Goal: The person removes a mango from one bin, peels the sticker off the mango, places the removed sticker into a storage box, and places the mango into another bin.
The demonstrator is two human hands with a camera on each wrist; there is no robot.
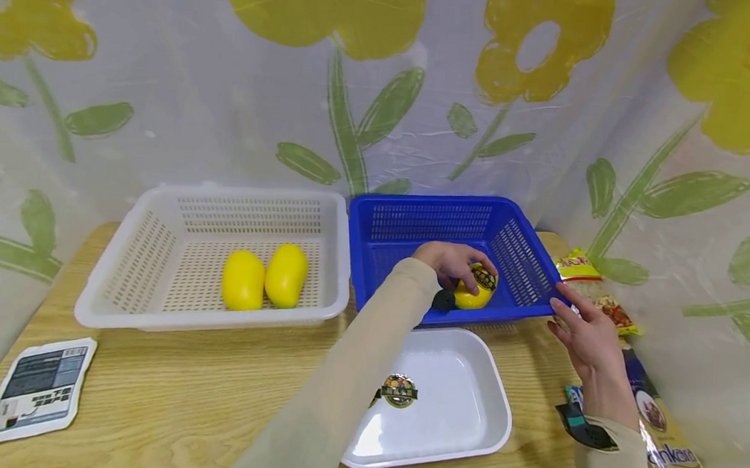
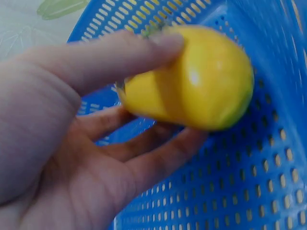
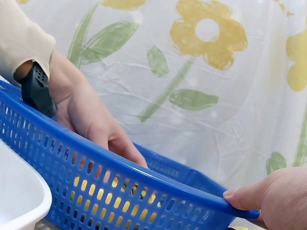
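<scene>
White tray [image 1: 467, 411] nearest on table [image 1: 178, 394] | left hand [image 1: 451, 261] grips yellow fruit [image 1: 474, 292] inside blue basket [image 1: 427, 226]; left wrist view shows curled fingers [image 2: 144, 52] | right hand [image 1: 584, 333] pinches basket's right rim

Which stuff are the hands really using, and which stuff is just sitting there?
In use:
left hand gripping the yellow fruit
right hand holding the corner of the blue basket

Just lying about:
white basket with two yellow fruits
white tray
flat packet
snack bags
</scene>
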